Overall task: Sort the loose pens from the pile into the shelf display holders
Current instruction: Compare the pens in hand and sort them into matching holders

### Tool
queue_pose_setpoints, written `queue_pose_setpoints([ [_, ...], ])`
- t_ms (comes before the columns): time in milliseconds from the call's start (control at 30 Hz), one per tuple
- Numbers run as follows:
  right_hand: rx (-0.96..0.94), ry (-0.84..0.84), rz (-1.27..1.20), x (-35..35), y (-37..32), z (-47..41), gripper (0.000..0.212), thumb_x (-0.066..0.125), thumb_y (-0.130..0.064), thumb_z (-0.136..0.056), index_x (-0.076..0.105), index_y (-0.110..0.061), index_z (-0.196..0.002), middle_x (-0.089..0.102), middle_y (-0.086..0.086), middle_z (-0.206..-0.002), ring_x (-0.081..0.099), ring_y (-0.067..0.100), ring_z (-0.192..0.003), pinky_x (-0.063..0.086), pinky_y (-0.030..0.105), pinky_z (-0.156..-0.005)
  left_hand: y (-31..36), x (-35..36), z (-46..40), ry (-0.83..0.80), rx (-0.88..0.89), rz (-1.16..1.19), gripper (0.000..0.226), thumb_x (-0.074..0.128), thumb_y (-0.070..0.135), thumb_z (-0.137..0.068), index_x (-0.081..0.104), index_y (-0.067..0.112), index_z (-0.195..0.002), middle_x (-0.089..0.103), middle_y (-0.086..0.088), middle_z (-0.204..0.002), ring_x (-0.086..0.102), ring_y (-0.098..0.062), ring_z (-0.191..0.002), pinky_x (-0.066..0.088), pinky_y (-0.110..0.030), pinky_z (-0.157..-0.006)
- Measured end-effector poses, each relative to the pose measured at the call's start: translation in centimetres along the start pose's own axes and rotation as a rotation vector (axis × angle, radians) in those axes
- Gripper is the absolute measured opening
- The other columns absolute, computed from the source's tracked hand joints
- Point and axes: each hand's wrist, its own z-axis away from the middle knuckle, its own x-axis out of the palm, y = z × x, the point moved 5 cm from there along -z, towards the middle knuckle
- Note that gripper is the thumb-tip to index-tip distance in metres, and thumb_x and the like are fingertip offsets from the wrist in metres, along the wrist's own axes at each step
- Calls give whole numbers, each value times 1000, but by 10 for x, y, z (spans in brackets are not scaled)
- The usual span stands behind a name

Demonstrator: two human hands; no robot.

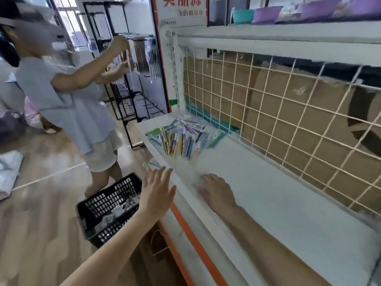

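The left hand (155, 190) hovers spread and empty; the right hand (216, 190) rests flat on the shelf (288, 203). The pens (181, 139) look light, stiff, slippery: pinch mid-barrel.

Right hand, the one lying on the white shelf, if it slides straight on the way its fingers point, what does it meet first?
Most likely the pile of pens. The right hand rests flat on the shelf, fingers pointing along it toward the pile, with bare shelf between. Depth is hard to judge.
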Motion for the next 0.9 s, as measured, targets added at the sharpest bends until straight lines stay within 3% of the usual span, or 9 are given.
queue_pose_setpoints([
  [300,92,4,-20,13,5,-92,41,41,-22,-94,45,-12,-134,48,9,-134,46,30,-119,37,34,-95,-22,46,-96,-28,60,72,40,49,28,-95,49,15,-133,57,-3,-129,45,-24,-128,28,-48,-109],
  [400,141,54,-35,12,6,-114,42,42,-22,-94,44,-12,-135,49,9,-132,47,29,-116,36,32,-95,-30,56,-133,-57,108,76,43,42,27,-97,40,19,-139,63,5,-119,51,-18,-121,30,-39,-107],
  [600,213,183,-81,16,-1,-153,37,40,-21,-98,49,-12,-132,55,11,-121,49,27,-109,35,30,-92,-34,68,-198,-114,155,21,38,34,34,-98,44,23,-133,58,4,-124,47,-19,-123,26,-39,-105],
  [767,332,212,119,23,-8,-174,34,39,-18,-94,54,-19,-124,55,5,-118,49,26,-105,37,32,-86,-43,84,-237,-236,177,-51,37,39,41,-94,48,25,-126,53,3,-132,41,-24,-126,22,-44,-105],
  [900,478,178,215,22,-11,-183,30,39,-15,-93,49,-14,-121,53,6,-121,47,26,-109,34,33,-88,-42,89,-247,-273,224,-21,33,42,41,-91,49,25,-120,53,1,-131,38,-25,-126,21,-44,-103],
])
